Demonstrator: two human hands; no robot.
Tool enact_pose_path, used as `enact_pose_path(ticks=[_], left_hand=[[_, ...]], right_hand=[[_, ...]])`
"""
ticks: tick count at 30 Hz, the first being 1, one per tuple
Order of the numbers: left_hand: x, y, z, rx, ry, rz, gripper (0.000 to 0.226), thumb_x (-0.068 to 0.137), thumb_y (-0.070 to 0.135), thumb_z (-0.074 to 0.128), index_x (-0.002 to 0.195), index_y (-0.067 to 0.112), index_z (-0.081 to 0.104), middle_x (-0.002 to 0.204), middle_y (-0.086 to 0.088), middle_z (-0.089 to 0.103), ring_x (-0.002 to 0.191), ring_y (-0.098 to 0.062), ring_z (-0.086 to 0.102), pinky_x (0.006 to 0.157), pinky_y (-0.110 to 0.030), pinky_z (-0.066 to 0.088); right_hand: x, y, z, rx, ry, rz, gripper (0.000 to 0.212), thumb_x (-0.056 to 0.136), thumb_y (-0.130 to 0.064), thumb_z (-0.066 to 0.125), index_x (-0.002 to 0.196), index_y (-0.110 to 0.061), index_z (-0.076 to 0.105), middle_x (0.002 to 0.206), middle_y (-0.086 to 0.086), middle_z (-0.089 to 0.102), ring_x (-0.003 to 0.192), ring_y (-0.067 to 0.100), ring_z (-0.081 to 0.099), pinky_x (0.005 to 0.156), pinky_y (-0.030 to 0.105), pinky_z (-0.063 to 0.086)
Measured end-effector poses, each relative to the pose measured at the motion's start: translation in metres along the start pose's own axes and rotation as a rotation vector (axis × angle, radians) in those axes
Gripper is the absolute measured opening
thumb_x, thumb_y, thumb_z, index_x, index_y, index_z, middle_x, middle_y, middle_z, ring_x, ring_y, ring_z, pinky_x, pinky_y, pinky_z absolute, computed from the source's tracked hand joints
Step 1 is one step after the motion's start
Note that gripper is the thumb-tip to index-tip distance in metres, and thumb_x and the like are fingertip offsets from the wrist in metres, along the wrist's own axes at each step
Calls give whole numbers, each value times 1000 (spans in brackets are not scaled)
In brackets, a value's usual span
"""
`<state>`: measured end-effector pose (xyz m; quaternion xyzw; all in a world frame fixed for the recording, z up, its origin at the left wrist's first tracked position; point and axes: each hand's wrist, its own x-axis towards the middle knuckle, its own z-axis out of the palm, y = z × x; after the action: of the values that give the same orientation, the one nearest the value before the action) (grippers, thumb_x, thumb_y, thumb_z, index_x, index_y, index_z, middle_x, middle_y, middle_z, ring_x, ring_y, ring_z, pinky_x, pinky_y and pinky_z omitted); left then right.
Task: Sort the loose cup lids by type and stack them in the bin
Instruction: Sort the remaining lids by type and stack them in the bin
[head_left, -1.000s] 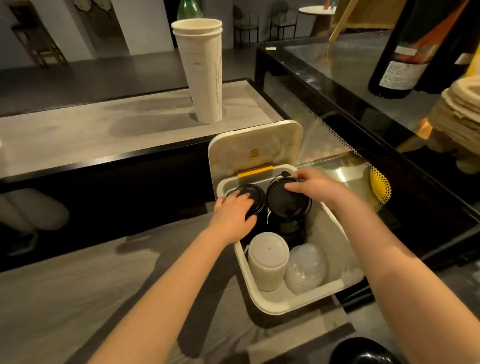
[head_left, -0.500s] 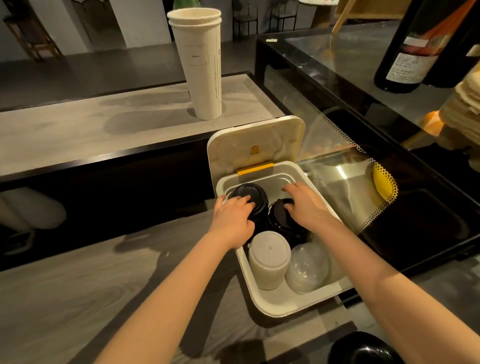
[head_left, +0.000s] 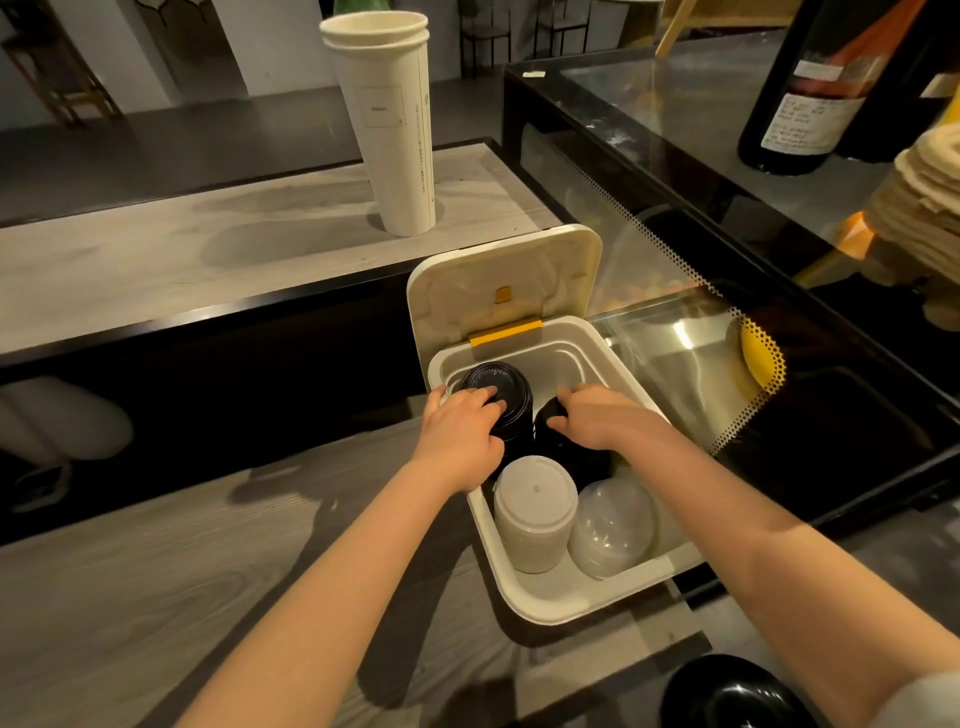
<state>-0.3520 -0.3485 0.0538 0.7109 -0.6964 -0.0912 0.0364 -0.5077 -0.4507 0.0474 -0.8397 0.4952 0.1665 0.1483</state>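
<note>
left hand (head_left: 460, 441) grips tall black plastic lid stack (head_left: 496, 387), steadying | right hand (head_left: 605, 421) clasps shorter black lid stack (head_left: 566, 462), seating it in white plastic bin (head_left: 571, 603)

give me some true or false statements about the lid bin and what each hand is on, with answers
1. The cover of the bin stands open. True.
2. The clear dome lids sit beside the white lid stack at the bin's near end. True.
3. The left hand holds the white lid stack. False: it holds the taller black lid stack at the far left.
4. The paper cups stand inside the bin. False: they stand on the counter beyond it.
5. The right hand holds the lower black lid stack. True.
</note>
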Motion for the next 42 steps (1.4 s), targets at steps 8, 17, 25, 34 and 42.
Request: enact_pose_path(ticks=[8,17,25,34,42], left_hand=[[1,1,-3,46,-38,1,52,93,26,39,144,23,33,154,1,25,142,-18,18,116,-45,-1],[-2,5,-12,32,-51,-4,52,95,23,37,146,19,29,155,-4,23,143,-21,15,116,-48,4],[-27,-14,-38,-51,116,-84,47,95,22,37,142,20,37,150,-1,33,142,-18,19,115,-49,12],[-120,-81,-74,-38,199,-422,51,100,34,33,148,21,23,157,1,16,146,-17,6,116,-46,8],[-230,-142,-75,-46,248,-759,52,100,35,34,148,18,24,158,0,15,146,-16,5,116,-45,7]], right_hand=[[-17,4,30,13,125,-36,66,101,-41,32,151,-8,5,158,11,10,145,25,10,117,31,12],[-40,4,27,161,190,-50,65,101,-40,36,152,-14,7,160,8,2,147,23,4,117,34,11],[-53,-29,-15,266,398,-156,57,98,-38,42,148,-13,27,156,7,22,143,23,19,116,37,22],[-64,-127,-40,174,546,-452,53,98,-39,43,146,-18,32,151,2,35,140,20,29,110,35,30],[-66,-239,-20,180,411,-745,55,98,-42,42,148,-21,29,155,-1,27,143,18,23,113,35,26]])
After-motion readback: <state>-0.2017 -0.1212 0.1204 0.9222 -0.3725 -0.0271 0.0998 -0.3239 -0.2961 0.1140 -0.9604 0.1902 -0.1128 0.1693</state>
